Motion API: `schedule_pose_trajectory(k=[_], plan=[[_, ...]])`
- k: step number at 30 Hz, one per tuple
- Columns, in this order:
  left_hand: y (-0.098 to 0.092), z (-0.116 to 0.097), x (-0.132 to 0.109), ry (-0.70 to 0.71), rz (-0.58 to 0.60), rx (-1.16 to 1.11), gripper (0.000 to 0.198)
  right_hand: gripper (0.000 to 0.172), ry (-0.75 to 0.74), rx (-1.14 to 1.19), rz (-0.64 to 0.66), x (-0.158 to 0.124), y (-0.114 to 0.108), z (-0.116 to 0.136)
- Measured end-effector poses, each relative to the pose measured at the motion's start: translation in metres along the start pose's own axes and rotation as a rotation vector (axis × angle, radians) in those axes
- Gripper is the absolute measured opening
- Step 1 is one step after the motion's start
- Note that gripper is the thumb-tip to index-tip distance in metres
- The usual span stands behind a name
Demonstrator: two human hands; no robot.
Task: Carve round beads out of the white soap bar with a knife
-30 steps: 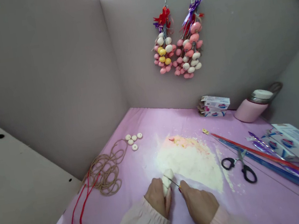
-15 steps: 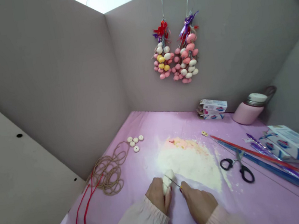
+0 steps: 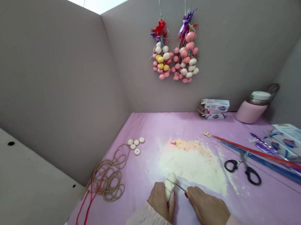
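I have the white piece pinched between the thumb and fingers of my left hand, just beside the near left edge of the pale powder on the lilac cloth. Grooves cross the piece. My right hand grips a thin-bladed tool, its fingers curled round the yellowish handle end, and the blade reaches to the upper part of the piece.

Compared with half a second ago, my right hand sits slightly farther from my left, while the blade is at the piece in both moments. My left-hand grip looks the same. The holed white discs, the tangled brown cord and the black-handled scissors have stayed in place on the cloth; only my view of them has shifted a little.

As for labels, the stacked small boxes by the back wall carry a blue and red logo, and the flatter boxes at the right bear similar marks. The print on all of them is too small and blurred for me to read.
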State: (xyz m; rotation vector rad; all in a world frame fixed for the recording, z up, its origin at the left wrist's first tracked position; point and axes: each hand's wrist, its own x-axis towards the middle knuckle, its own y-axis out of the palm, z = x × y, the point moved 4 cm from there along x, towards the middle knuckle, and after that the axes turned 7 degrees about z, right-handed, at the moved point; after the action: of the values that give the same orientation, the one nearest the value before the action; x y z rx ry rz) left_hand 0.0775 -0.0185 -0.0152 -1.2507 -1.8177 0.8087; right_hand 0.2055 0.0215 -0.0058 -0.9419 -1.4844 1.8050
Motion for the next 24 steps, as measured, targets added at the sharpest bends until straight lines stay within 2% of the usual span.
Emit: schedule_pose_trajectory(k=[7,14,24], plan=[[0.001,0.001,0.002,-0.026,0.026,-0.028,0.022,0.020,-0.024,0.059,-0.002,0.006,0.002,0.000],[0.000,0.002,0.003,-0.031,0.034,-0.057,0.022,0.015,-0.082,-0.059,-0.069,0.004,0.013,-0.002],[0.000,0.003,0.003,-0.032,0.038,-0.096,0.021,0.013,-0.058,-0.064,0.003,0.007,0.012,-0.002]])
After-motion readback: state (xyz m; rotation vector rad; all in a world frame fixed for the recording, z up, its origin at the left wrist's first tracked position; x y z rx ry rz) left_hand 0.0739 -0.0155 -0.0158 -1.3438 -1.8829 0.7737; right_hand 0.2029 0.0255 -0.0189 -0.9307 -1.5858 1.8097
